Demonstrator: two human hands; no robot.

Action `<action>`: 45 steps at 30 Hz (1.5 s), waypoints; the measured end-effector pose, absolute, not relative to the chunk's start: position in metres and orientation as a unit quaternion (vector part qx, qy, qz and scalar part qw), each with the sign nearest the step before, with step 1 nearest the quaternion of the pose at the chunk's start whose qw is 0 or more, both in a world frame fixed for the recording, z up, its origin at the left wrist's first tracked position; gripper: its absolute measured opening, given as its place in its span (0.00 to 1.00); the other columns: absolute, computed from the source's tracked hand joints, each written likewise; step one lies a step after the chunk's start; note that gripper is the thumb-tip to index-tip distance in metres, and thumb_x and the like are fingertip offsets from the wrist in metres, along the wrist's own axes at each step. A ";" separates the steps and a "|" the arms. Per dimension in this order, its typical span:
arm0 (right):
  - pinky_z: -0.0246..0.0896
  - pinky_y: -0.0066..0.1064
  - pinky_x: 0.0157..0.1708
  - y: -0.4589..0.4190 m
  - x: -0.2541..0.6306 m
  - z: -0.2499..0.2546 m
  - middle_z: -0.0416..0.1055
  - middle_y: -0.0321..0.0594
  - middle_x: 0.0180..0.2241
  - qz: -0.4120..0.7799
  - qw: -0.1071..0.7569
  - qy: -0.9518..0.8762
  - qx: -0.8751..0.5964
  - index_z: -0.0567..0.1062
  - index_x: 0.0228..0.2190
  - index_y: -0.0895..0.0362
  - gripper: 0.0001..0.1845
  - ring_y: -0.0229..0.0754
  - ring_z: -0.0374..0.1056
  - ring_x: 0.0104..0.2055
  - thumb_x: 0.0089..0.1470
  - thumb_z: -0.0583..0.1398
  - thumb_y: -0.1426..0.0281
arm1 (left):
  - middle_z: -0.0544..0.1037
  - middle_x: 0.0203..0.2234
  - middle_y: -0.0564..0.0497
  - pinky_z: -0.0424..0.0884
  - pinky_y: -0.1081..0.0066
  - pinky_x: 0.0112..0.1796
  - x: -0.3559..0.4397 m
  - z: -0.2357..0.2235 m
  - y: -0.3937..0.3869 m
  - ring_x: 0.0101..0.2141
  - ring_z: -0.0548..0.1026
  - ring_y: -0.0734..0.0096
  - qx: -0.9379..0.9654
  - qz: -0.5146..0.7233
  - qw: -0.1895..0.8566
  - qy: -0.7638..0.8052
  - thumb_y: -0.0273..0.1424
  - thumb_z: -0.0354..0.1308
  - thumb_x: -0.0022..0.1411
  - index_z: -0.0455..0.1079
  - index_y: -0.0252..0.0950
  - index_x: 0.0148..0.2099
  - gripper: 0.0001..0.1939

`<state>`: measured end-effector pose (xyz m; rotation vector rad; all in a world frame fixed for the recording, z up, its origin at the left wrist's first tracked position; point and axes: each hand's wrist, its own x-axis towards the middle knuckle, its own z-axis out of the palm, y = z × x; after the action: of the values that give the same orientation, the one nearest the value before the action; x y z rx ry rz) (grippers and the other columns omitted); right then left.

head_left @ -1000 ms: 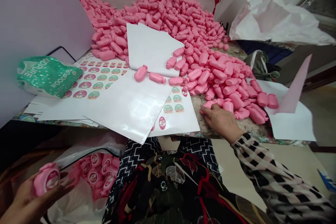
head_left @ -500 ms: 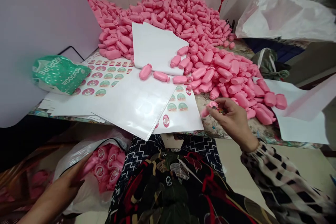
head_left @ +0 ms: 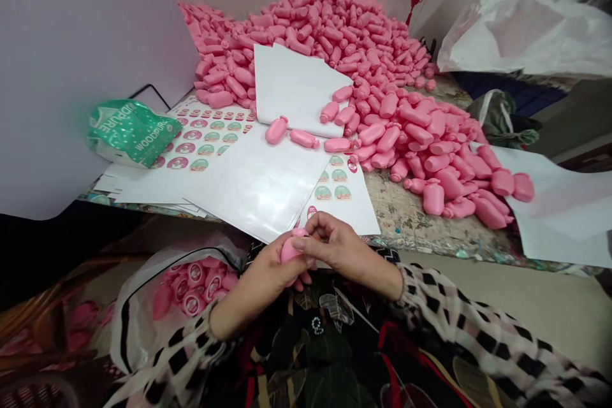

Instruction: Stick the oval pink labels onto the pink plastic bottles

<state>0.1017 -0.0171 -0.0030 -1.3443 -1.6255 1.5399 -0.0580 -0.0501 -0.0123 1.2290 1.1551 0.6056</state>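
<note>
Close to my lap, just off the table's front edge, both hands meet around one small pink bottle [head_left: 290,250]. My left hand [head_left: 272,271] is closed around its body. My right hand [head_left: 335,243] is closed too, its thumb pressed against the bottle and its fingers bent beside it; part of the bottle is hidden behind them. Beyond my hands, sheets of round pink and green stickers [head_left: 191,146] lie on the table under plain white sheets [head_left: 258,178]. Several loose pink bottles rest on these sheets.
A large heap of pink bottles [head_left: 329,32] covers the back and right of the table [head_left: 396,217]. A green bag [head_left: 136,134] sits at the left. Below the edge, an open plastic bag [head_left: 138,287] holds pink bottles with labels [head_left: 194,303].
My left hand has come out of the plastic bag and up to the centre. My right hand has carried the pink bottle left from the heap, and both hands now touch it.
</note>
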 end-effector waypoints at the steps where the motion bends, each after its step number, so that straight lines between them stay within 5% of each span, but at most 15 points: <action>1: 0.55 0.27 0.27 -0.013 0.109 -0.005 0.66 0.31 0.25 0.532 0.249 -0.634 -0.503 0.68 0.33 0.54 0.17 0.36 0.62 0.27 0.53 0.56 0.52 | 0.75 0.30 0.51 0.70 0.68 0.31 -0.057 -0.014 -0.046 0.28 0.72 0.70 0.560 0.264 0.595 0.512 0.38 0.51 0.61 0.63 0.37 0.53 0.19; 6: 0.55 0.32 0.37 0.012 0.143 -0.023 0.69 0.39 0.34 0.203 0.184 -0.760 -0.590 0.74 0.34 0.54 0.14 0.41 0.64 0.38 0.60 0.51 0.63 | 0.71 0.47 0.48 0.67 0.60 0.46 -0.058 -0.005 -0.043 0.43 0.72 0.63 0.789 0.193 0.331 0.480 0.27 0.49 0.60 0.67 0.40 0.46 0.12; 12: 0.55 0.31 0.39 0.017 0.135 -0.038 0.68 0.40 0.35 0.106 0.147 -0.800 -0.572 0.73 0.35 0.55 0.10 0.42 0.63 0.40 0.60 0.53 0.65 | 0.51 0.63 0.34 0.71 0.52 0.41 -0.044 -0.011 -0.044 0.45 0.74 0.50 0.826 0.036 0.231 0.513 0.29 0.46 0.61 0.58 0.39 0.59 0.23; 23: 0.52 0.30 0.33 0.025 0.135 -0.025 0.67 0.38 0.33 0.090 0.083 -0.826 -0.550 0.73 0.32 0.54 0.10 0.40 0.63 0.38 0.59 0.53 0.65 | 0.35 0.66 0.35 0.71 0.55 0.42 -0.039 -0.029 -0.044 0.45 0.74 0.51 0.824 -0.002 0.208 0.526 0.29 0.47 0.62 0.46 0.43 0.66 0.31; 33: 0.54 0.29 0.35 0.022 0.132 -0.038 0.68 0.37 0.31 0.195 0.159 -0.778 -0.575 0.72 0.29 0.55 0.07 0.39 0.63 0.36 0.56 0.55 0.67 | 0.33 0.67 0.40 0.68 0.56 0.47 -0.035 -0.036 -0.043 0.55 0.65 0.47 0.814 0.060 0.249 0.522 0.24 0.47 0.60 0.45 0.44 0.66 0.34; 39: 0.50 0.30 0.29 0.013 0.121 -0.038 0.68 0.35 0.29 0.175 0.182 -0.728 -0.637 0.71 0.27 0.53 0.14 0.38 0.63 0.32 0.56 0.55 0.57 | 0.30 0.66 0.41 0.68 0.55 0.48 -0.034 -0.039 -0.043 0.58 0.61 0.45 0.800 0.084 0.276 0.526 0.25 0.47 0.60 0.38 0.48 0.67 0.37; 45: 0.49 0.31 0.30 0.005 0.109 -0.023 0.68 0.38 0.29 0.079 0.166 -0.763 -0.620 0.70 0.25 0.54 0.14 0.40 0.62 0.33 0.58 0.54 0.61 | 0.29 0.66 0.40 0.68 0.55 0.48 -0.034 -0.039 -0.044 0.53 0.67 0.48 0.794 0.079 0.274 0.536 0.24 0.48 0.60 0.40 0.48 0.67 0.36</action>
<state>0.1091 0.0055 -0.0230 -1.7643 -2.1731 0.2238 -0.0339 -0.0435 -0.0394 2.1370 1.4432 0.2137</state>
